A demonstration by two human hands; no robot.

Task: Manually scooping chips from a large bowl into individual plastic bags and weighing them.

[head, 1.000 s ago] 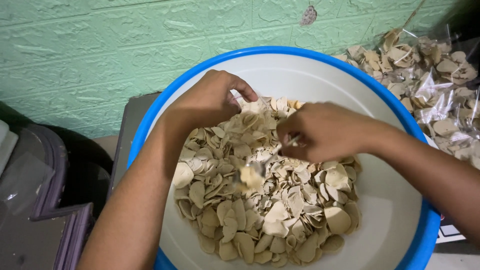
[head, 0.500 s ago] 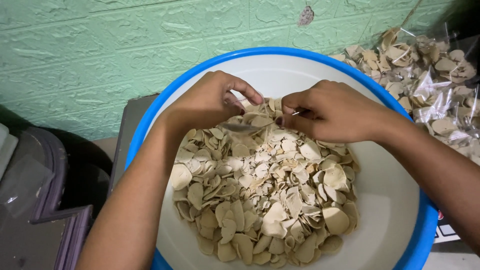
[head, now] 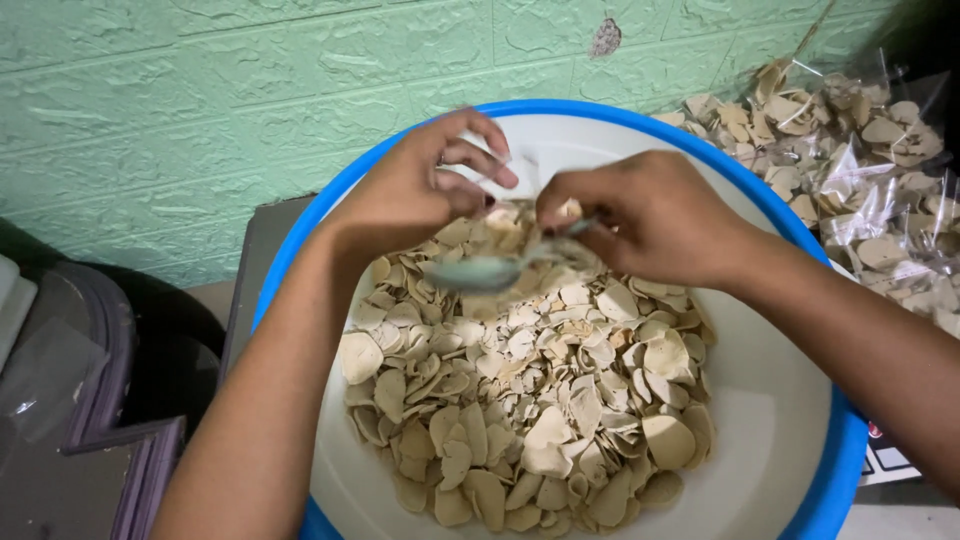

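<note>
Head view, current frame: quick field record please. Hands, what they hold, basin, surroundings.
left hand: over the basin's far side, pinching a small clear bag
right hand: grips a spoon, blurred, bowl pointing left
basin: white inside, blue rim
contents: pile of pale flat chips
right of basin: filled clear bags of chips
behind: green textured wall

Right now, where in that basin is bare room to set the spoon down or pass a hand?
Bare white wall shows along the basin right side, between the chips and the blue rim, and a narrower strip at lower left. The far end is crowded: left hand, right hand and spoon meet there. Bagged chips fill the right.
</note>
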